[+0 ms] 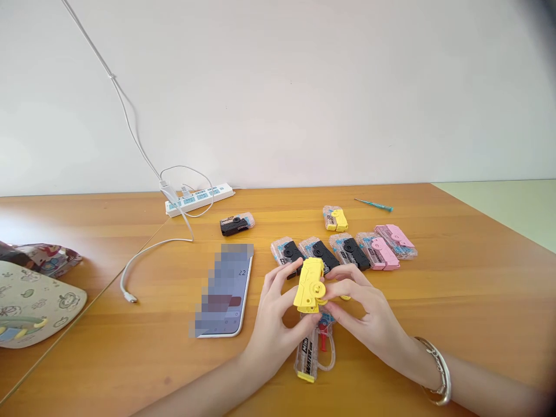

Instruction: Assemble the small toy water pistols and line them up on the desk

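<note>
My left hand (278, 315) grips a yellow plastic toy part (309, 285) between thumb and fingers, just above the wooden table (456, 289). My right hand (365, 313) pinches the same yellow part from its right side, fingers closed on its round knob. Beneath both hands lies a clear plastic water-toy body (313, 350) with a red piece inside and a yellow tip. Just beyond my hands runs a row of small toy pieces: three black ones (321, 252) and two pink ones (388, 246).
A phone (226, 289) lies face up left of my hands. Farther back sit a lone black toy (237, 224), a yellow toy (335, 219), a small screwdriver (373, 204) and a white power strip (200, 198) with a trailing cable (143, 255). A patterned cloth item (30, 295) rests at far left.
</note>
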The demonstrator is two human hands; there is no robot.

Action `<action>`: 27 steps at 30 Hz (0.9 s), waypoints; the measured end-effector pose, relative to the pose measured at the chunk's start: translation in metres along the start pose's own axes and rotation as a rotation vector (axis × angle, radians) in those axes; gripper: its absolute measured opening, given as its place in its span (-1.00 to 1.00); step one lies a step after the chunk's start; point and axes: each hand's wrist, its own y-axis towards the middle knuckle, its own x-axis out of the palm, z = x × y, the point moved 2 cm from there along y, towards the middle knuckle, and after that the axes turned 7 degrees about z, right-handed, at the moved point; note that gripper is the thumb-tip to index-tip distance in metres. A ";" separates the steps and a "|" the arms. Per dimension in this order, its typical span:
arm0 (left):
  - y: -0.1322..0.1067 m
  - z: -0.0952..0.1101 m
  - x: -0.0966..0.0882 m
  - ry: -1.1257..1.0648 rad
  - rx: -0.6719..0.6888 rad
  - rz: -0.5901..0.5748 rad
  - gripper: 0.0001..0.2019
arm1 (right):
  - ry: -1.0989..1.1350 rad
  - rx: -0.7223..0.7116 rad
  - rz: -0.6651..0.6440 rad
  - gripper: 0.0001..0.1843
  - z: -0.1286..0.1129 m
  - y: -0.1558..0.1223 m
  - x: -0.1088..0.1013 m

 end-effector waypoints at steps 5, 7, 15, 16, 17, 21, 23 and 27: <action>0.000 0.000 -0.002 -0.184 -0.040 -0.061 -0.64 | -0.055 -0.096 -0.039 -0.84 0.003 0.001 0.001; 0.001 -0.001 -0.002 -0.254 -0.075 -0.068 -0.63 | -0.076 -0.152 -0.073 -0.81 0.006 0.001 0.001; 0.006 -0.002 -0.002 -0.312 -0.134 -0.044 -0.67 | -0.154 -0.139 -0.327 -0.78 0.012 0.025 -0.021; 0.006 -0.002 -0.002 -0.309 -0.136 -0.046 -0.67 | -0.200 -0.120 -0.378 -0.78 0.012 0.028 -0.026; 0.006 -0.001 -0.002 -0.304 -0.133 -0.048 -0.67 | -0.246 -0.083 -0.437 -0.79 0.013 0.031 -0.029; 0.005 0.001 -0.002 -0.284 -0.098 -0.076 -0.72 | -0.379 0.022 -0.604 -0.81 0.017 0.033 -0.036; 0.005 0.001 -0.001 -0.277 -0.090 -0.097 -0.75 | -0.428 0.022 -0.628 -0.81 0.018 0.032 -0.035; 0.005 0.000 0.000 -0.262 -0.089 -0.115 -0.79 | -0.484 0.015 -0.660 -0.84 0.017 0.028 -0.034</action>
